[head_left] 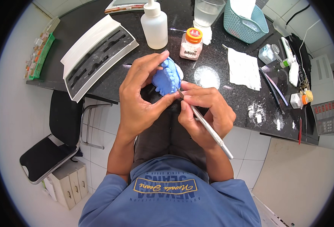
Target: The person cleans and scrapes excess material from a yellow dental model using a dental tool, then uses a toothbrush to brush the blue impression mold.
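A blue dental model with a row of teeth is held up over the table's near edge. My left hand grips it, thumb along the bottom and fingers around the far side. In my right hand is a silver metal-handled carving knife, held like a pen. Its tip rests at the model's lower right edge, beside the teeth. Part of the model's back is hidden behind my left fingers, and a whitish part shows at its right side.
Behind the model stand a white squeeze bottle and an orange-lidded jar. An open long box lies left. To the right are a white cloth, a blue basket, pen-like tools and white powder. A black chair stands lower left.
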A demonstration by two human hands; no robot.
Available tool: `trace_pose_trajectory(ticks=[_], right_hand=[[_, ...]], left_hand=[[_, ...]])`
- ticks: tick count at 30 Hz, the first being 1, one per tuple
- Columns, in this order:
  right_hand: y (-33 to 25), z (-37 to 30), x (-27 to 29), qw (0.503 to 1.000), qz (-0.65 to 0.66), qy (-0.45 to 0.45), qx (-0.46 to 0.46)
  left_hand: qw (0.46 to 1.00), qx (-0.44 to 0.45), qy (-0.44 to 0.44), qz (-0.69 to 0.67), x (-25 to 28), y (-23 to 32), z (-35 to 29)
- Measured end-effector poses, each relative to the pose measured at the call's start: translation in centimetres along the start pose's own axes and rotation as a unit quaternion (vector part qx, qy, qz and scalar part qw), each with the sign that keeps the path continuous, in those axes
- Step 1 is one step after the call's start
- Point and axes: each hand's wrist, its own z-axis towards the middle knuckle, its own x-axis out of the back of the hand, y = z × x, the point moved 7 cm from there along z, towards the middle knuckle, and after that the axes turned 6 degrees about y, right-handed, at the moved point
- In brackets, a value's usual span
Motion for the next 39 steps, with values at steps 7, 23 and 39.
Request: trace_pose_trajectory(ticks=[7, 23, 39], right_hand=[[-0.11, 0.03, -0.12, 1.000, 0.016, -0.016, -0.003], [0.01, 0.08, 0.04, 1.000, 0.012, -0.022, -0.007], [0.47, 0.03, 0.10, 0.999, 0.031, 0.003, -0.024]], left_hand=[[1.000, 0.009, 0.003, -0.003, 0.03, 0.06, 0.00], [1.000, 0.004, -0.006, 0.000, -0.06, -0.08, 0.01], [1.000, 0.004, -0.014, -0.007, -0.01, -0.17, 0.07]])
